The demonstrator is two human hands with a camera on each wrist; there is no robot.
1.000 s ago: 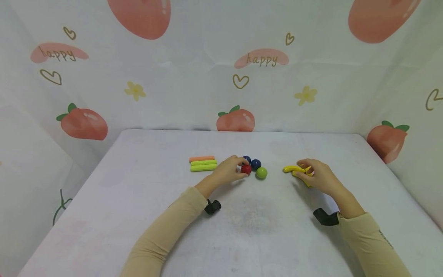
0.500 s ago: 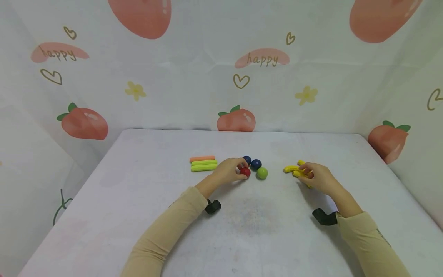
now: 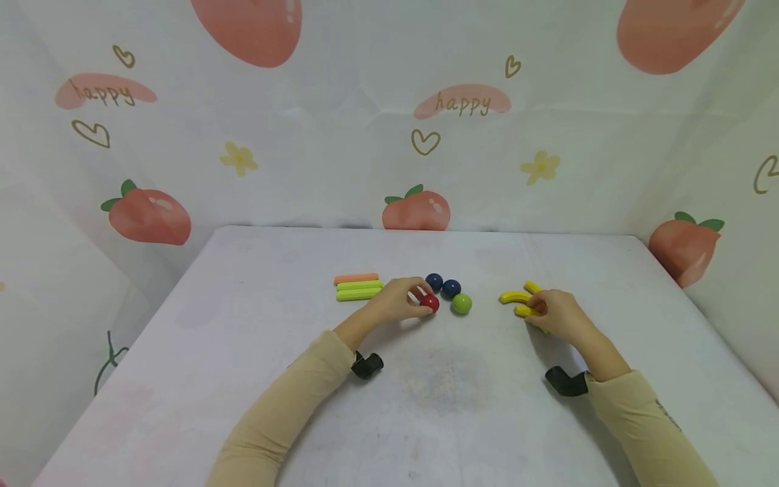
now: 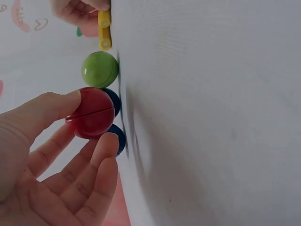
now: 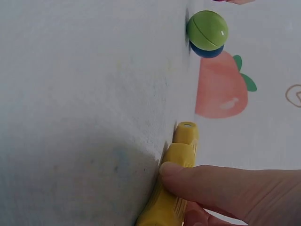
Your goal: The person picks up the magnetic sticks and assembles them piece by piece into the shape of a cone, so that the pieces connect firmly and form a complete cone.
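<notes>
My left hand (image 3: 398, 301) pinches a glossy red ball (image 3: 429, 303) between thumb and fingers; a seam line runs round the ball in the left wrist view. Just beyond it are two dark blue balls (image 3: 452, 289) and a lime green ball (image 3: 462, 304) on the table. My right hand (image 3: 562, 314) is at a group of yellow banana-shaped pieces (image 3: 514, 297). Its thumb lies on the nearest yellow piece (image 5: 162, 207), with fingers on the far side, partly hidden. Another yellow piece (image 3: 533, 287) lies behind, touched by neither hand.
Left of the balls, one orange stick (image 3: 356, 278) and two lime sticks (image 3: 359, 295) lie side by side. A white table (image 3: 450, 419) carries everything, with a fruit-printed cloth (image 3: 341, 135) hanging behind it. Black wrist mounts (image 3: 566, 381) project below both forearms.
The red ball has shifted slightly toward me and left, away from the blue balls, with my left hand. My right hand has come nearer, uncovering the back yellow piece, and its fingers have closed together.
</notes>
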